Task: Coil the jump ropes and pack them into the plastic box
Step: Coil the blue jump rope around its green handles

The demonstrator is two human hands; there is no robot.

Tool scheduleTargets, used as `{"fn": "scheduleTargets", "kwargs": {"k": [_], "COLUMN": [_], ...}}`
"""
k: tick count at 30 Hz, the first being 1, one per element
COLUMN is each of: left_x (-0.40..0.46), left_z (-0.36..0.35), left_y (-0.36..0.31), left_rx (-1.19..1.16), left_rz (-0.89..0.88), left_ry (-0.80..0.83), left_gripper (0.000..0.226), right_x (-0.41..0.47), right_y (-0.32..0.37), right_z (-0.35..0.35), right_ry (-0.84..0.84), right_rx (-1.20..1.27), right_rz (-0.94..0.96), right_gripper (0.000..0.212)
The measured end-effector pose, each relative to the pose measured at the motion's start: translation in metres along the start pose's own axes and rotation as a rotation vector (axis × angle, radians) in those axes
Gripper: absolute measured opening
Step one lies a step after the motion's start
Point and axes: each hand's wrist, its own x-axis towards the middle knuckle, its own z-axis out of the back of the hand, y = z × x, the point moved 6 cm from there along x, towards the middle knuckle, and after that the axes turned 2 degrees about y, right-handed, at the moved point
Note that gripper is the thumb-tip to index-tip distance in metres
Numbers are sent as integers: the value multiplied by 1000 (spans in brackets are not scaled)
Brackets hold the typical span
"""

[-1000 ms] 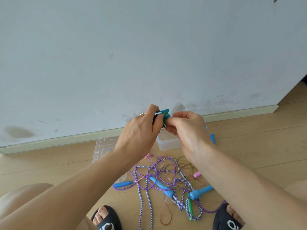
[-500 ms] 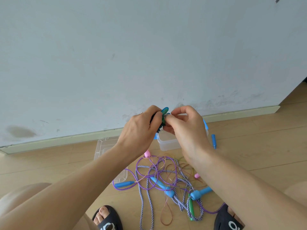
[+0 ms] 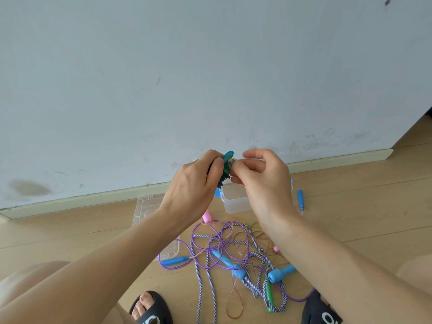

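Note:
My left hand (image 3: 194, 183) grips a coiled jump rope bundle (image 3: 225, 169) with teal-blue handles and dark rope, held up in front of the wall. My right hand (image 3: 264, 183) pinches the same bundle from the right with thumb and fingers. Behind and below the hands stands the clear plastic box (image 3: 236, 202), partly hidden by them. On the floor lies a tangle of jump ropes (image 3: 231, 249): a purple cord, a blue-white braided rope, a thin brownish cord, with blue handles (image 3: 175, 261), a pink handle (image 3: 207, 217) and a green handle (image 3: 268, 292).
A clear lid (image 3: 149, 206) lies on the wooden floor left of the box. One blue handle (image 3: 300, 198) lies right of the box. The grey wall and its baseboard (image 3: 339, 157) close the far side. My feet in black sandals (image 3: 149, 309) are at the bottom.
Both hands have risen slightly with the bundle. My right hand's fingers have loosened and shifted at the bundle's right end; the pink handle below is now uncovered.

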Motion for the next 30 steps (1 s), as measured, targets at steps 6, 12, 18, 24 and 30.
{"fn": "scheduleTargets", "kwargs": {"k": [6, 12, 18, 24, 30], "left_x": [-1, -4, -7, -1, 5], "left_z": [5, 1, 2, -4, -4], "left_y": [-5, -7, -14, -11, -3], "left_rx": [-175, 46, 240, 9, -172], "left_rz": [69, -52, -153, 5, 146], "left_ry": [5, -5, -71, -24, 0], "left_gripper": [28, 24, 39, 23, 28], "right_x": [-3, 0, 2, 0, -9], "right_y": [10, 5, -2, 11, 24], "right_z": [-1, 4, 4, -1, -11], "right_ry": [14, -35, -32, -74, -50], "right_rx": [-114, -128, 1, -191, -372], "right_rz": [160, 38, -77, 150, 411], "right_gripper": [20, 26, 24, 21, 18]}}
